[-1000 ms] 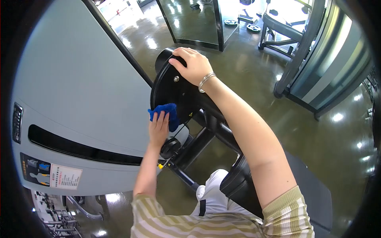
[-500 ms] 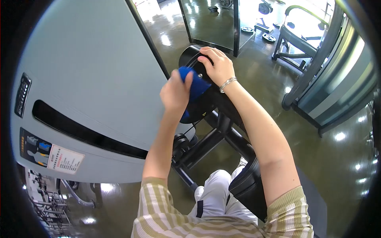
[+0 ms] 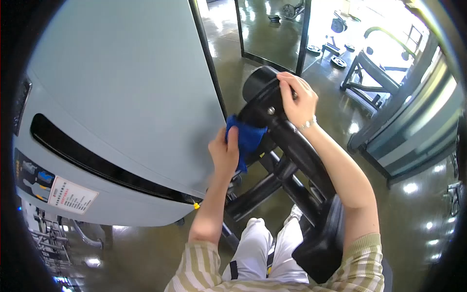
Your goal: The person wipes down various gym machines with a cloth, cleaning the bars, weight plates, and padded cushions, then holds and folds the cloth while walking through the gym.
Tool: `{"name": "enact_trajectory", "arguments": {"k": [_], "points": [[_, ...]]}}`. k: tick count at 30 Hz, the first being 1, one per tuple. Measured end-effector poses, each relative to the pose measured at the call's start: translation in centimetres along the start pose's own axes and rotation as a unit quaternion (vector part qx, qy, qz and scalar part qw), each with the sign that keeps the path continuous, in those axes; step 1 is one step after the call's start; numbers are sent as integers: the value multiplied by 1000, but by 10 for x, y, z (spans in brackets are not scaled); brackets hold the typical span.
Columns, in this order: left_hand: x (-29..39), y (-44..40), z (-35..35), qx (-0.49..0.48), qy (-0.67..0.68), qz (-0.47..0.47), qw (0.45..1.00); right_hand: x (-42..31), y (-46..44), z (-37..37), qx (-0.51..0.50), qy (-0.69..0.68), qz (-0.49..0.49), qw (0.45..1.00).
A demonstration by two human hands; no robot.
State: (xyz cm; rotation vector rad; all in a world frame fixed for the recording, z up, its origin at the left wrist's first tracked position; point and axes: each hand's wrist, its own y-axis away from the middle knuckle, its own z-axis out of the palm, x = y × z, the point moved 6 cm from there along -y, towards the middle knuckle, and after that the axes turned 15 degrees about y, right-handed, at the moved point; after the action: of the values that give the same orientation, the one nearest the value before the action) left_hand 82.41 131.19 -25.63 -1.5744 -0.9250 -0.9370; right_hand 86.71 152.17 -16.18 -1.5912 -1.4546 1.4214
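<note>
A blue cloth [image 3: 250, 138] is bunched in my left hand [image 3: 225, 151], its thumb and fingers closed on it. The cloth lies against the left edge of the black curved plate [image 3: 258, 111] of a gym machine. My right hand [image 3: 299, 100] wraps round the upper right edge of that plate, fingertips over the top and thumb on the near side. A round black part [image 3: 260, 82] sticks out at the plate's upper left. Below the plate, a black frame tube [image 3: 255, 194] runs beside the padded seat [image 3: 321, 243].
The machine's large grey housing [image 3: 126, 87] fills the left side, close to my left hand. A framed mirror [image 3: 272, 34] stands beyond the plate. At the right is another machine [image 3: 413, 131]. Weight plates [image 3: 338, 62] lie on the floor farther back.
The black plate has turned and now sits farther right in view. My left hand with the cloth went up across the plate, then down to its left edge. My right hand has stayed on the plate.
</note>
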Motion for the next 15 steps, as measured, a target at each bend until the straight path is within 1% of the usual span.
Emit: {"name": "enact_trajectory", "arguments": {"k": [2,3,4,5,6,7,8,9,12,15], "points": [[-98,20,-9,26,147,-142,979,1,3,3,1,-20,25,999],[-112,29,-12,27,143,-148,978,2,5,5,5,-34,43,998],[-122,36,-5,-1,307,-177,935,1,6,5,-7,-52,53,997],[-130,37,3,-26,464,-202,862,1,5,5,-11,-49,58,997],[-145,31,-4,-24,465,-211,859,1,4,5,-31,-55,69,996],[-148,26,-6,-207,276,-125,930,0,3,5,-52,-60,80,994],[-142,29,-1,-375,66,-25,924,0,3,5,-67,-57,83,993],[-140,23,-3,-374,71,-28,924,-2,1,5,-71,-54,82,993],[-118,4,1,-382,116,-158,903,-8,-3,6,-83,-26,90,992],[-85,-11,13,-391,160,-284,861,-14,-6,7,-93,7,83,992]]}}
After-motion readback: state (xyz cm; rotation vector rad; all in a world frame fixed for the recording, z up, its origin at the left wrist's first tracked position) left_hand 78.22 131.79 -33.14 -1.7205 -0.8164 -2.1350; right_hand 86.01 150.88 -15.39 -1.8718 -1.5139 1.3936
